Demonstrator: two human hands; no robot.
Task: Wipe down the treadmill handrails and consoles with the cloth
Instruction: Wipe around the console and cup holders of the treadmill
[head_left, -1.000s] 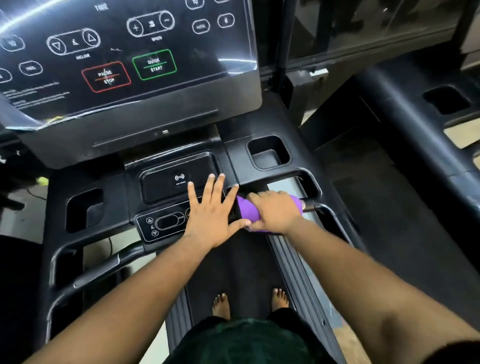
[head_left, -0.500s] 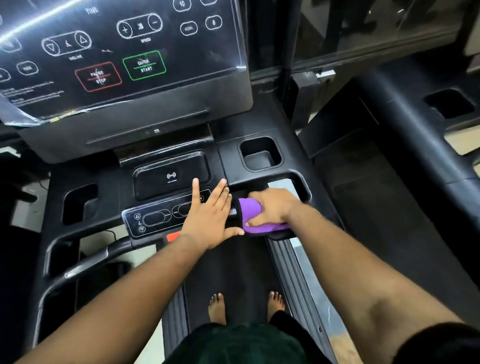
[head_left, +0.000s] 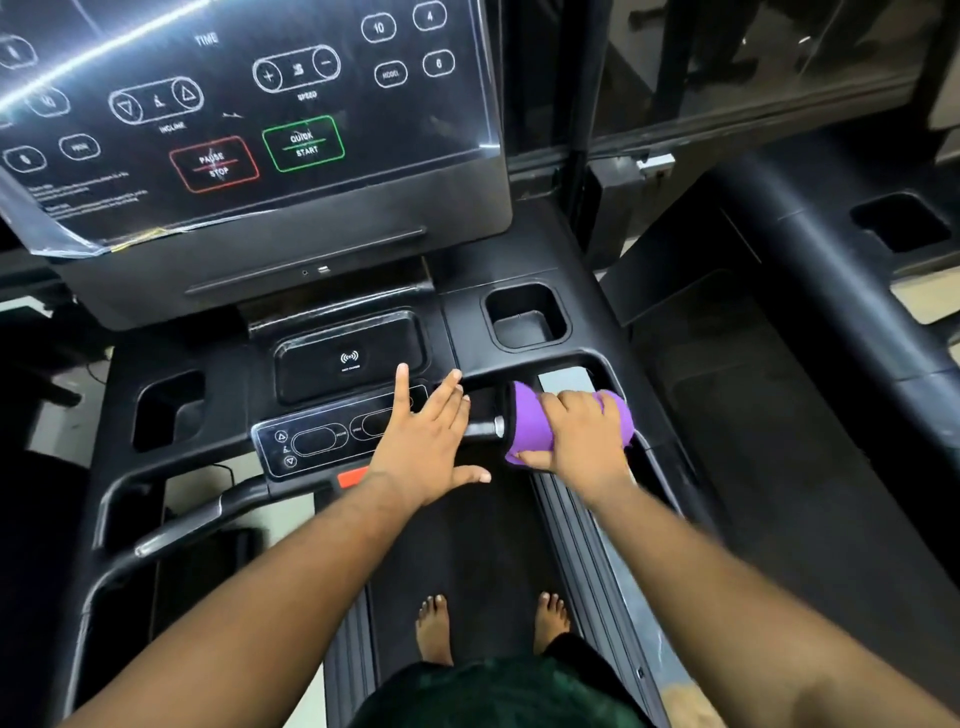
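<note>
Purple cloth wrapped round handrail

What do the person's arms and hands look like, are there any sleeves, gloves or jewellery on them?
Both forearms are bare right up to the bottom edge of the picture, with no sleeve in view. The left hand and the right hand wear no gloves, and no ring, watch or bracelet shows on the fingers or wrists. The person is also barefoot and wears a dark green garment.

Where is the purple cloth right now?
The purple cloth is right of centre in the head view, wrapped round the handrail, gripped by the right hand.
</note>
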